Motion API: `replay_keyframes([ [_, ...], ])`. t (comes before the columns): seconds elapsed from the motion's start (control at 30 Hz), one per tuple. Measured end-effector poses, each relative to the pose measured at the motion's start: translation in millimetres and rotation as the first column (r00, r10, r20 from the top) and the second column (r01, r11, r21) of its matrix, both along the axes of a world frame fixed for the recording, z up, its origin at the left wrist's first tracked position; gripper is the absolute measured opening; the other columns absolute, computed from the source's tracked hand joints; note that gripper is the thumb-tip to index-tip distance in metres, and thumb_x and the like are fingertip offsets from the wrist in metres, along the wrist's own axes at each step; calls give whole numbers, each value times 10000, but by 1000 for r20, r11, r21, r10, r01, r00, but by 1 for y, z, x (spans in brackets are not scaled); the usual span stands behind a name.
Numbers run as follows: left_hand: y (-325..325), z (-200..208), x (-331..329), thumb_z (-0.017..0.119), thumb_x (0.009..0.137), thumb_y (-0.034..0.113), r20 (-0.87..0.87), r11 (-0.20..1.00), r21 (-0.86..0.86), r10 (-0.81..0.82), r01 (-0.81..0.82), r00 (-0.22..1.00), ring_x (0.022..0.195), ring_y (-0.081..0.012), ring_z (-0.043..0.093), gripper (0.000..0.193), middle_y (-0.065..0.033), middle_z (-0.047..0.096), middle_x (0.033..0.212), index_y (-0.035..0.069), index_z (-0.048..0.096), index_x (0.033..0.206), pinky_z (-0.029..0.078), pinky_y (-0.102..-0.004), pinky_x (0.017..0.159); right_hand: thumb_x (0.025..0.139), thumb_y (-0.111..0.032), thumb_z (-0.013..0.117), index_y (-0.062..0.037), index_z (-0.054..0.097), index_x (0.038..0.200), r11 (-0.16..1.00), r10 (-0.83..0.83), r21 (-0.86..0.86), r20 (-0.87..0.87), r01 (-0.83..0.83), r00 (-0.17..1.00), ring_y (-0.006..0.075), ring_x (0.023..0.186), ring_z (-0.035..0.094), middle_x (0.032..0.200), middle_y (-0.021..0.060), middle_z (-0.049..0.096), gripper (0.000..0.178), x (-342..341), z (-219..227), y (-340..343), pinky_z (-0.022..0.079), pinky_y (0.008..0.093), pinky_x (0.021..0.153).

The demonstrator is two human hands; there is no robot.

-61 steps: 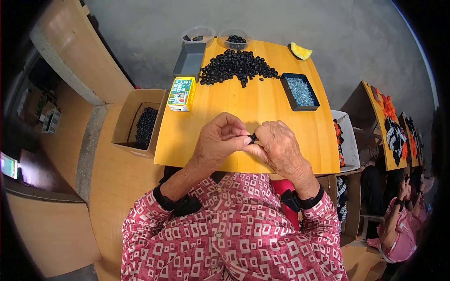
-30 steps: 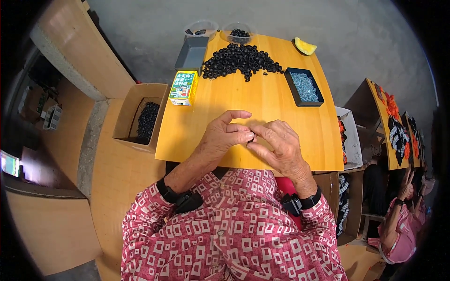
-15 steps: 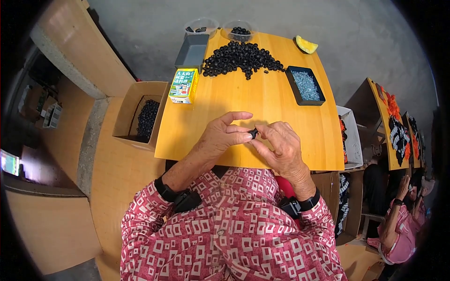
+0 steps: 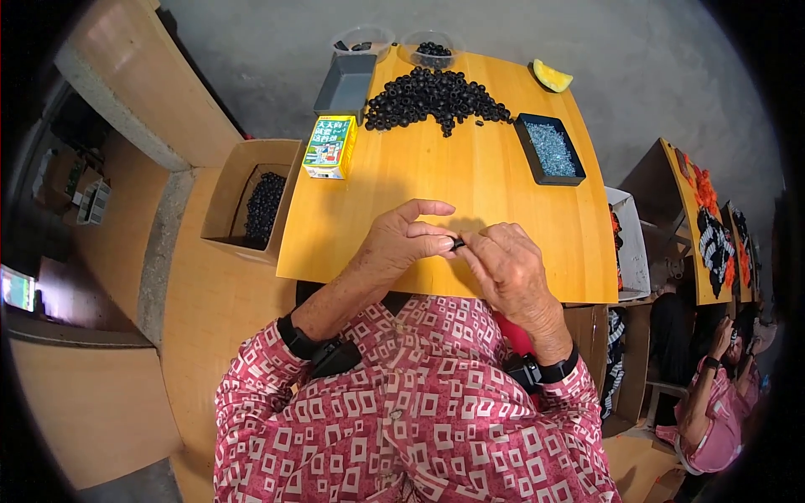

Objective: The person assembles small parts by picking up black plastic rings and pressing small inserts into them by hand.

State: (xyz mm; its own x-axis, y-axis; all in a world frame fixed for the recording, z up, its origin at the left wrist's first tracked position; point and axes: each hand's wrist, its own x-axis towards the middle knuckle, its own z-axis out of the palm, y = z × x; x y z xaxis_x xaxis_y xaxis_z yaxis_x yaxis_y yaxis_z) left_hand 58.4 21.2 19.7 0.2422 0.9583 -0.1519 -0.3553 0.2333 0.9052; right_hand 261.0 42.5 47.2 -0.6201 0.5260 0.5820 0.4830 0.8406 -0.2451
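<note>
Over the near part of the wooden table, my left hand (image 4: 401, 241) pinches a small black part (image 4: 457, 244) between thumb and fingertip, its index finger held out above. My right hand (image 4: 510, 267) has its thumb and fingertips closed at the other end of that part, hiding much of it. Whether those fingers also hold something smaller cannot be seen. Farther back lies a heap of small black round pieces (image 4: 432, 99), several with holes showing. To the right sits a black tray (image 4: 563, 180) filled with tiny clear bluish pieces (image 4: 550, 147).
At the back left stand a grey tray (image 4: 345, 84), a yellow-green carton (image 4: 329, 147) and two clear tubs. A melon slice (image 4: 552, 77) lies at the far right edge. Beside the table are a cardboard box (image 4: 220, 194) of black pieces and a white bin (image 4: 635, 251). Another person sits at right.
My right fingertips have closed in on the small black part and now cover more of it. My left hand keeps nearly the same place; the view has shifted slightly.
</note>
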Motion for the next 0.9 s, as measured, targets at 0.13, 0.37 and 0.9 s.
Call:
replay_keyframes([
  [0.13,-4,6,5,706,876,53,-43,1000,-21,7,-8,999,972,-139,657,451,-126,697,1064,32,554,1300,502,-257,922,794,-87,766,-9,663,902,992,17,-119,-78,-26,997,276,706,595,763,110,582,169,5,-2,3,484,377,664],
  [0.37,-4,4,5,700,886,76,-89,995,99,6,3,996,996,-145,649,444,-107,679,1044,50,553,1305,493,-273,919,784,-77,776,-8,674,876,991,14,-125,-183,-38,983,279,673,601,730,113,594,153,1,-7,4,490,371,622],
  [0.9,-1,-5,2,689,879,61,-100,997,72,-14,21,995,949,-152,656,331,-98,663,1051,-1,603,1193,522,-262,861,767,-76,780,-10,655,858,1000,24,-14,-58,-25,998,266,705,604,770,99,598,167,0,-2,1,485,371,653],
])
